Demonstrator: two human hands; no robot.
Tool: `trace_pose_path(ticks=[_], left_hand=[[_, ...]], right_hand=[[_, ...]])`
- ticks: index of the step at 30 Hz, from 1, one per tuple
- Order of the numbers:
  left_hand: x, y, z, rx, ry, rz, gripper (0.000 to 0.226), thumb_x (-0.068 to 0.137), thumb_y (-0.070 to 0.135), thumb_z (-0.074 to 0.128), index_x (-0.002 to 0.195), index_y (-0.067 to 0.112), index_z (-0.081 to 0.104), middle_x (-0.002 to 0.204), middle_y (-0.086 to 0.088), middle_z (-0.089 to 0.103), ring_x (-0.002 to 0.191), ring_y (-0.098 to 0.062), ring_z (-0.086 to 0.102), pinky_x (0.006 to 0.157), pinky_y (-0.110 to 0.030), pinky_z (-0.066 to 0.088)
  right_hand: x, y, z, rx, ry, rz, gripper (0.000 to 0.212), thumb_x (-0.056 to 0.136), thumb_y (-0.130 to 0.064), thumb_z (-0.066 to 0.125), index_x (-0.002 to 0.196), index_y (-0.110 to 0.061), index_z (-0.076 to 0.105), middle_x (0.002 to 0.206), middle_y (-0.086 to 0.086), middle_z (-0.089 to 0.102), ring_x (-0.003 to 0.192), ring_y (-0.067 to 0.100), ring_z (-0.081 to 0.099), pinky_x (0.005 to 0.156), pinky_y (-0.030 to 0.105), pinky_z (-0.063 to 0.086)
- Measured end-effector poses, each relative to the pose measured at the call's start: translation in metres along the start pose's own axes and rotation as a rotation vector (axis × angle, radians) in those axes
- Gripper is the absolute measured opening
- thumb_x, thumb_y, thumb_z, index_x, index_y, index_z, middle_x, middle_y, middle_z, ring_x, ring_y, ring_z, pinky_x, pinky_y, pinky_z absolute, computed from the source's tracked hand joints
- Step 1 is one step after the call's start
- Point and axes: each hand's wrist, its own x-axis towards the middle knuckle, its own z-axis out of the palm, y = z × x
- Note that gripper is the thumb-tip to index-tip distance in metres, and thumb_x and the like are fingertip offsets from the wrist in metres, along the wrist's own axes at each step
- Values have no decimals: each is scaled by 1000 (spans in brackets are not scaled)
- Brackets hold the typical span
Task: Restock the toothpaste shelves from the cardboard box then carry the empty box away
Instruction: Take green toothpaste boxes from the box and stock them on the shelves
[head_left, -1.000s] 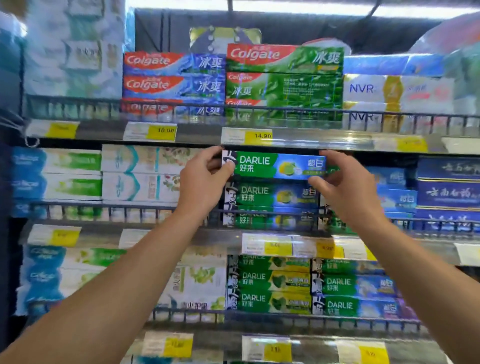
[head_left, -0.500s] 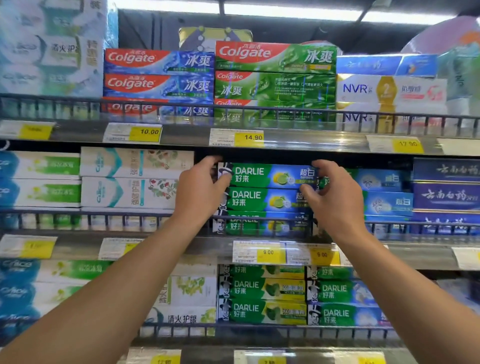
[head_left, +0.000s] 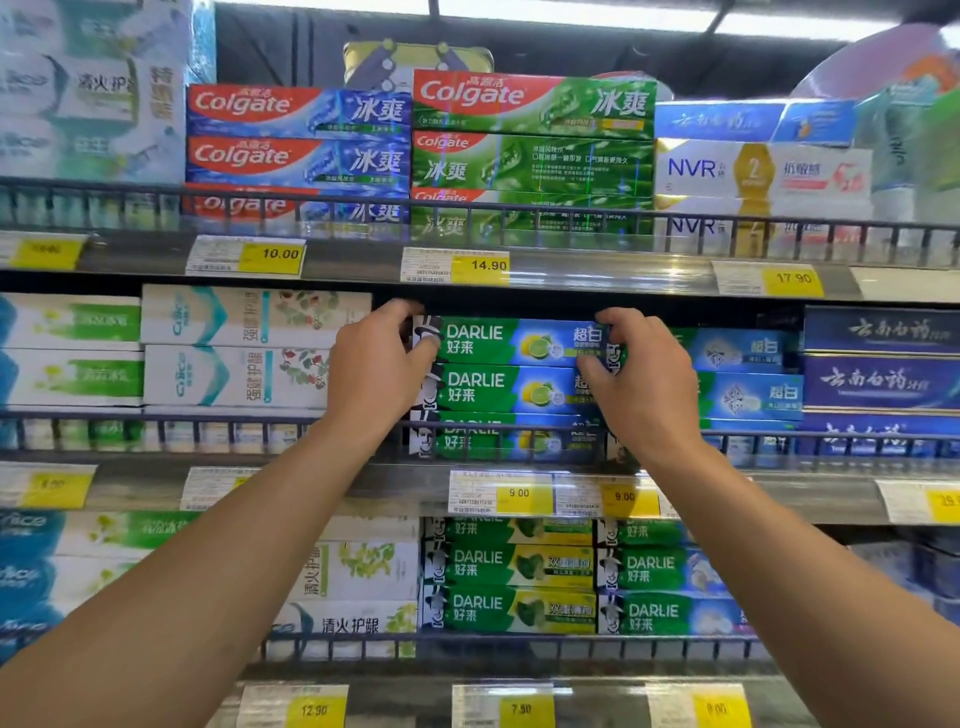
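Now, from the head view, both hands are up at the middle shelf (head_left: 363, 473). The left hand (head_left: 376, 376) pinches the left end of the top Darlie box (head_left: 511, 340) and the right hand (head_left: 641, 382) curls round its right end, gripping both ends to square it on the Darlie stack (head_left: 498, 415), I'd say. Headroom is tight: the upper shelf (head_left: 597, 278) sits just above the box. White boxes (head_left: 244, 345) crowd the left, blue Darlie boxes (head_left: 743, 376) the right, and the wire rail (head_left: 234, 421) guards the front. No cardboard box is in view.
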Motion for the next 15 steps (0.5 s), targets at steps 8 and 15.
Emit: trace_pose_path(ticks=[8,15], left_hand=[[-1,2,-1,8,8,-3,35,91,29,64,123,17,64,108,-6,71,95,-25,64,74,-27,44],[0,4,-3,22,-21,-13,36,91,30,64,124,18,63,108,-7,71,90,-26,64,72,-28,44]], right_hand=[[1,4,1,-22,-11,-23,45,92,-29,62,135,-27,51,115,-3,58,100,22,56,72,31,39],[1,4,-3,1,10,-40,38,92,-28,61,130,-26,55,109,-5,57,91,18,54,71,29,37]])
